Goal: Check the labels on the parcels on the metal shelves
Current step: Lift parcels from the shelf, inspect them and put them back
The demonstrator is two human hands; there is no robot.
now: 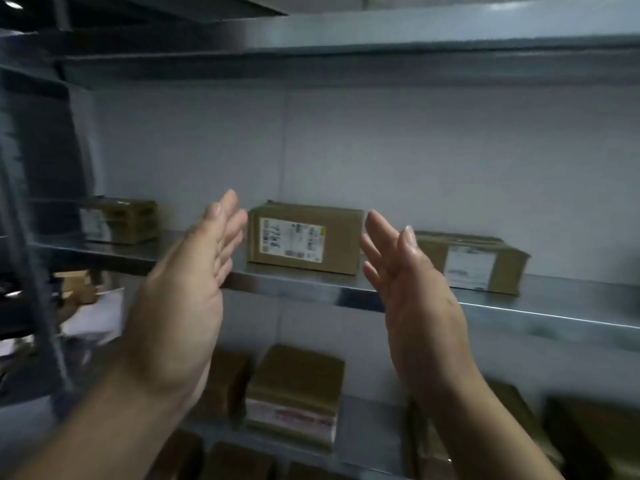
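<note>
Parcels of brown cardboard [346, 259] lie on the grey metal shelves [519, 308] that fill the frame, with a pale grey back wall [450, 150] behind the middle tier. Your two bare forearms rise from the bottom edge towards the centre. Your left hand [183, 296] and your right hand [415, 292] are raised with palms facing each other, fingers straight and released, grasping nothing. They stand either side of the middle parcel [341, 233] at the centre of the frame. The left fingertips meet its left edge in the picture, but you cannot tell whether they touch it. At bottom centre, on the lower tier, sits a flat brown box with a white and pink strip [294, 386] along its front. Right of centre, just beside your right hand, lies a low brown box with a pale label [467, 263], blurred. At centre left, a smaller blurred brown box [128, 221] sits on the same tier. Smallest, the white printed label [292, 241] faces you on the middle parcel's front, with handwritten marks at its left end and print too small to read.
</note>
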